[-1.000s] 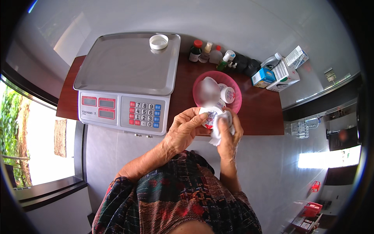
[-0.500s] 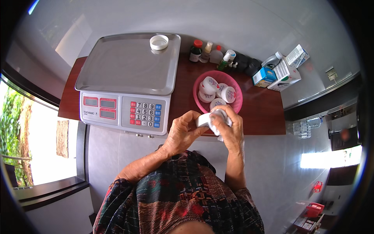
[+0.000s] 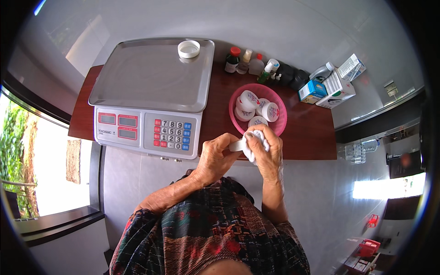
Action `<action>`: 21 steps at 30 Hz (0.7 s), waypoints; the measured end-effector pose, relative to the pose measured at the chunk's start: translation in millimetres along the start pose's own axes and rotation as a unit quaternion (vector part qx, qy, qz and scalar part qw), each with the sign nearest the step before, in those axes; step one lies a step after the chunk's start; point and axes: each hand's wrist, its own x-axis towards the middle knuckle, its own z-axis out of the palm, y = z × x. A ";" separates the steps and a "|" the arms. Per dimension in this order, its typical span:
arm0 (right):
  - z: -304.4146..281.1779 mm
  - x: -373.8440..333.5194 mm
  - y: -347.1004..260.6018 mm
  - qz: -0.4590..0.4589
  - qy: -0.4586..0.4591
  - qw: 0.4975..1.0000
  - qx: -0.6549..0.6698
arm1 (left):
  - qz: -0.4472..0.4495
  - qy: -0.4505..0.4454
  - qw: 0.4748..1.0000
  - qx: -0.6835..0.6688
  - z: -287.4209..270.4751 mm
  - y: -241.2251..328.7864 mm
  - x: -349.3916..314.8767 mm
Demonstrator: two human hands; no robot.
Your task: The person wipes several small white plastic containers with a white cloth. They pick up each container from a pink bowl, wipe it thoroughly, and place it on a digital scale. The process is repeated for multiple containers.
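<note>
In front of the table's near edge, my left hand point(image 3: 215, 156) pinches a white round lid point(image 3: 236, 146) with a ribbed side by its left edge. My right hand point(image 3: 267, 149) is closed round a bunched white cloth point(image 3: 255, 145), which is pressed against that lid and hides its right part. Just beyond my fingers stands a pink plastic basket point(image 3: 280, 126), holding several white round tubs point(image 3: 269, 111) with coloured print on top. A white screw lid point(image 3: 188, 49) lies with its hollow side up at the far right of the scale's steel pan point(image 3: 146, 75).
The electronic scale point(image 3: 149, 133) fills the left of the dark red table point(image 3: 311, 137). Small bottles point(image 3: 233, 60) and black containers point(image 3: 300, 79) line the wall behind the basket. Boxes point(image 3: 313, 91) and a grey bottle point(image 3: 322, 71) stand at the far right corner.
The lid has turned so that its ribbed side shows more narrowly, and the cloth now covers more of it. My right hand has shifted slightly left.
</note>
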 end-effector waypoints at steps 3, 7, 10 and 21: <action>-0.8 4.0 25.0 -0.010 0.030 0.989 0.144 | -0.044 -0.003 0.996 -0.079 2.0 -3.8 -0.1; 4.6 3.2 34.1 0.033 0.061 0.965 0.251 | -0.067 -0.001 0.980 -0.187 2.5 -1.5 2.4; 7.3 -1.9 17.2 0.017 0.070 0.990 0.119 | -0.075 0.000 0.987 -0.140 1.1 -4.8 1.4; 11.9 -5.9 0.7 -0.200 0.068 0.965 -0.158 | -0.076 -0.025 0.980 -0.180 -1.5 2.2 -1.1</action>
